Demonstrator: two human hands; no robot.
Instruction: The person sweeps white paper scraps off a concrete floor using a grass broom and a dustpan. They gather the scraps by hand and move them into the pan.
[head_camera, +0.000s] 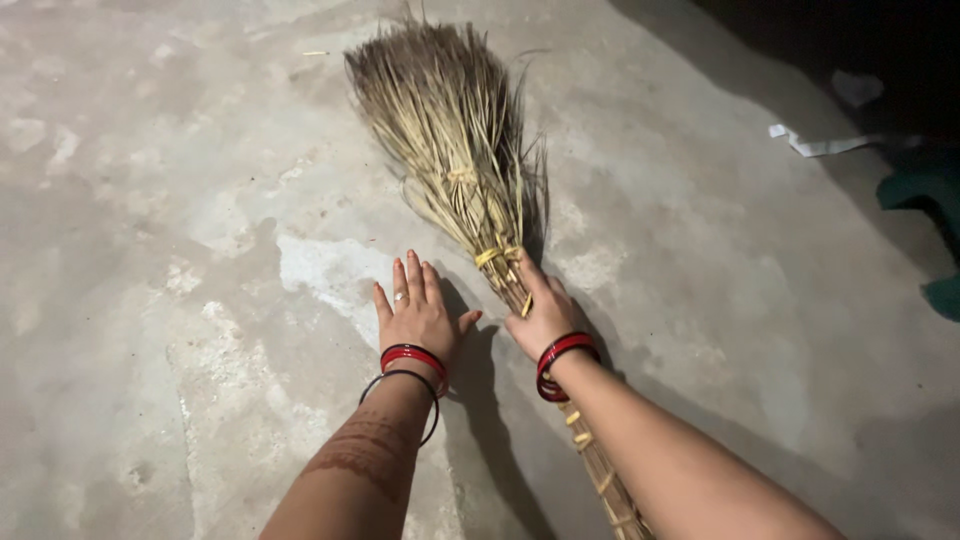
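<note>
Right hand (545, 315) gripping bundled straw broom (455, 140) at yellow-tied neck; left hand (418, 312) flat, fingers spread, on rough mottled concrete floor (150, 250)

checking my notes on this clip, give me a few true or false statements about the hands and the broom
1. The right hand grips the straw broom near its yellow binding. True.
2. The left hand holds the broom too. False: it is spread open, apart from the broom.
3. Both wrists wear red bangles. True.
4. The broom stands upright against a wall. False: its bristles lie on the concrete floor.
5. The left hand wears a ring. True.
</note>
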